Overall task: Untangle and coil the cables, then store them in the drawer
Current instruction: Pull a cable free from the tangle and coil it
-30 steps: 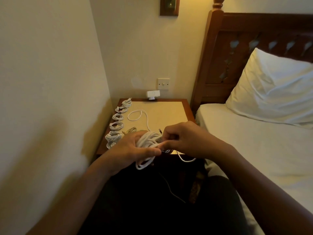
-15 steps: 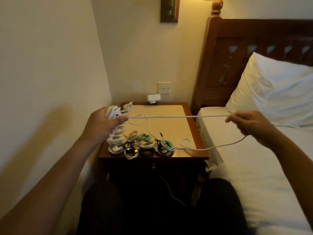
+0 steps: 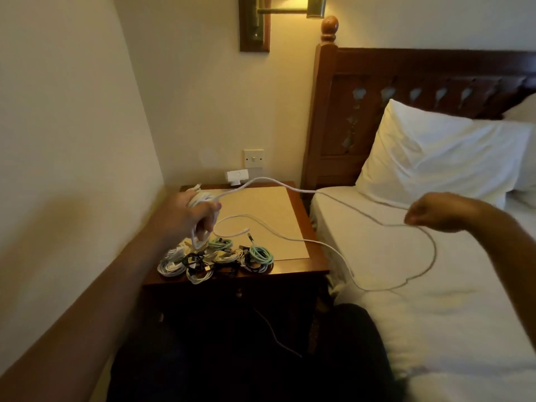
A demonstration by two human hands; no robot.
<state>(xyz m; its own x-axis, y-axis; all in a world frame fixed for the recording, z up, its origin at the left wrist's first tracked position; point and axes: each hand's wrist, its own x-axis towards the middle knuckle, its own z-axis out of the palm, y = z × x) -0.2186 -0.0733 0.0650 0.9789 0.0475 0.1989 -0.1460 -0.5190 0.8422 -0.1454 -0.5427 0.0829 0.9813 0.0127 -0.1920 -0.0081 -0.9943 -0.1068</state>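
My left hand grips a bundle of white cable loops above the left side of the wooden nightstand. One long white cable runs from that bundle across to my right hand, which pinches it over the bed. From there the cable drops in a slack loop onto the sheet and trails back over the nightstand. Several coiled cables, white, black and mint green, lie along the nightstand's front left edge. The drawer front below is dark and hard to make out.
A tan mat covers the nightstand top. A white adapter sits at its back under a wall switch. The bed with a white pillow lies to the right. A wall is close on the left, with a brass lamp above.
My hands, together at the bundle a second ago, have pulled apart. The right hand drew a cable out over the bed; it was taut, now it sags and loops on the sheet.
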